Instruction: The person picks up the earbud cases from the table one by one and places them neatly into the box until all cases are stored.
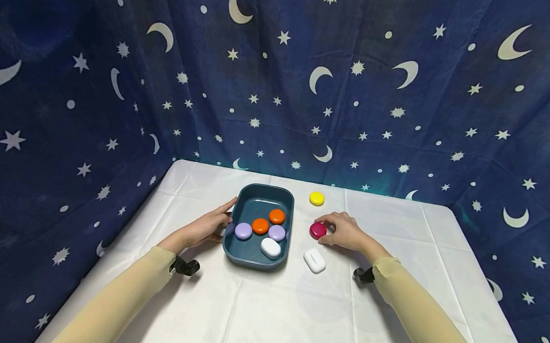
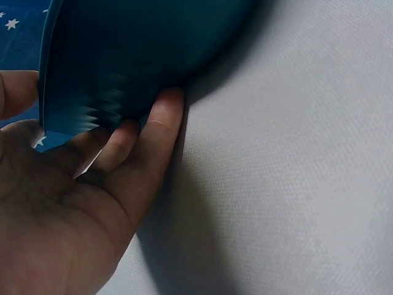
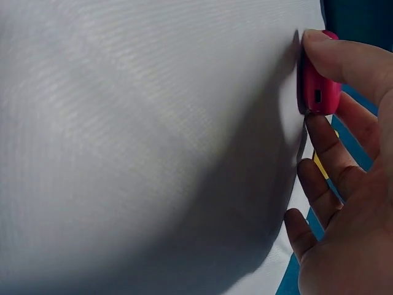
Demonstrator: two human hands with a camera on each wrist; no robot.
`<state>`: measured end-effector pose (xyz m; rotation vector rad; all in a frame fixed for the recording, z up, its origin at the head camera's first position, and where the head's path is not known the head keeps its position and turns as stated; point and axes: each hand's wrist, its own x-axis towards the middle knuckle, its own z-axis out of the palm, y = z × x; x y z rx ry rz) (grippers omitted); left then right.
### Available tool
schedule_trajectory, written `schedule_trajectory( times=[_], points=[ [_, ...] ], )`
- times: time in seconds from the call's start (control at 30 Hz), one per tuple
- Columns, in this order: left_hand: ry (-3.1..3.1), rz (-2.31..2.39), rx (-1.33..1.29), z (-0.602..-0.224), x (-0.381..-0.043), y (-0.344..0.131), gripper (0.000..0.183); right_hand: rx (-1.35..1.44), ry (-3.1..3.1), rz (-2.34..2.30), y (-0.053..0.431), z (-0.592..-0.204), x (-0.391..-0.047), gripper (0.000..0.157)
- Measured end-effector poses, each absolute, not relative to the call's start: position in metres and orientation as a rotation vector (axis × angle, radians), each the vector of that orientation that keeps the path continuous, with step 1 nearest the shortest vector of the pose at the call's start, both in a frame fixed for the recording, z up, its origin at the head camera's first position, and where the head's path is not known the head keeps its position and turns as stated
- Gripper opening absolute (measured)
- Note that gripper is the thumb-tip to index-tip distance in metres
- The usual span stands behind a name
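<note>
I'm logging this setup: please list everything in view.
Tray: one, dark teal, on the table
Orange discs: two, orange, in tray
Lilac discs: two, pale purple, in tray
Oblong cases: two, white, one in tray, one right of it
Red disc: one, deep red, right of tray
Yellow disc: one, yellow, beyond the red disc
Table: one, white-covered, under the tray
Curtain: count unclear, dark blue and white, behind and beside table
Wrist straps: two, black, one per wrist
Sleeves: two, pale yellow, on the arms
Left hand: one, bare, touching the tray's left side
Right hand: one, bare, fingers pinching the red disc
</note>
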<state>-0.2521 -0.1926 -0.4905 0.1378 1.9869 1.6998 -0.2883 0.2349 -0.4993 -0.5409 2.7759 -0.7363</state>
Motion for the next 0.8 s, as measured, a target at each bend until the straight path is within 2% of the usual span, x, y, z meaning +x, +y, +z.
schedule_trajectory(
  times=[0.17,0.4,0.8],
  points=[
    [1.974,1.709,0.147,-0.491,-0.252,-0.193,0.071,-0.556,2.784,-0.815,0.233,-0.493,-0.289,0.059],
    [1.971,1.71,0.143,-0.491,-0.251,-0.193,0.072,-0.701,2.846,-0.961,0.221,-0.466,-0.29,0.056],
    [1.983,1.693,0.141,-0.489,-0.251,-0.194,0.072,-0.923,2.757,-0.92,0.156,-0.433,-0.287,0.054]
  ],
)
